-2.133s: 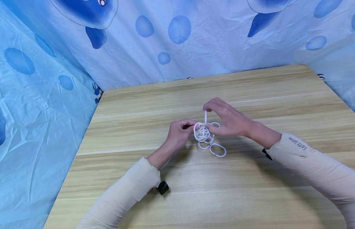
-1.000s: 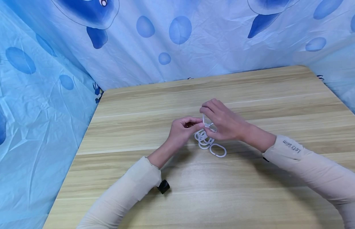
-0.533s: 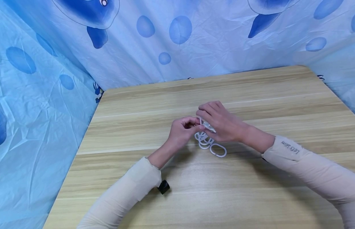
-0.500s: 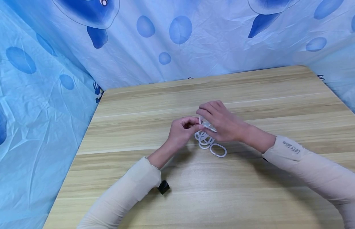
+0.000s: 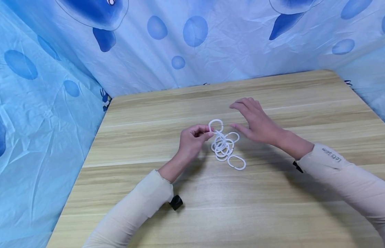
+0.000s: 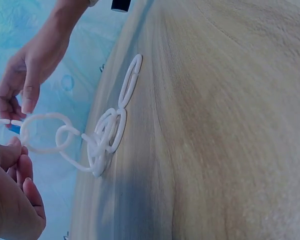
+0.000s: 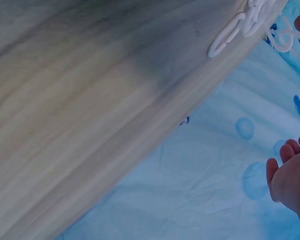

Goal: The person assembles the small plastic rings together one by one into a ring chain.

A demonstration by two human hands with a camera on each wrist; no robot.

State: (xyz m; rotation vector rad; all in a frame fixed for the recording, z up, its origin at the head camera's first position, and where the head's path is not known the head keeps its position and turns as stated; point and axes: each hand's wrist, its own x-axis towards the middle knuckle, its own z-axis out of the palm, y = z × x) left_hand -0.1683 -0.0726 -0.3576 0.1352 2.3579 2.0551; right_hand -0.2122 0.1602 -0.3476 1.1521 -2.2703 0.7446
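A chain of several white oval plastic rings (image 5: 224, 146) lies on the wooden table (image 5: 273, 206), its last ring (image 5: 236, 162) flat toward me. My left hand (image 5: 209, 132) pinches the top ring (image 5: 215, 125) and holds it up off the pile. My right hand (image 5: 242, 117) hovers just right of that ring with fingers spread, touching nothing. In the left wrist view the held ring (image 6: 40, 132) stands above the chain (image 6: 105, 135), with the right hand (image 6: 27, 75) beyond it. The right wrist view catches the chain (image 7: 237, 25) at the table's edge and the right hand's fingertips (image 7: 287, 165).
Blue cloth printed with cartoon shapes (image 5: 195, 41) hangs behind the table and down the left side (image 5: 31, 137). A small black camera mount (image 5: 176, 202) sits under my left sleeve. Bare wood lies all around the rings.
My right hand let go of the rings, opened and drew back to the right. The left hand keeps its pinch, and the top ring now stands free above the pile.
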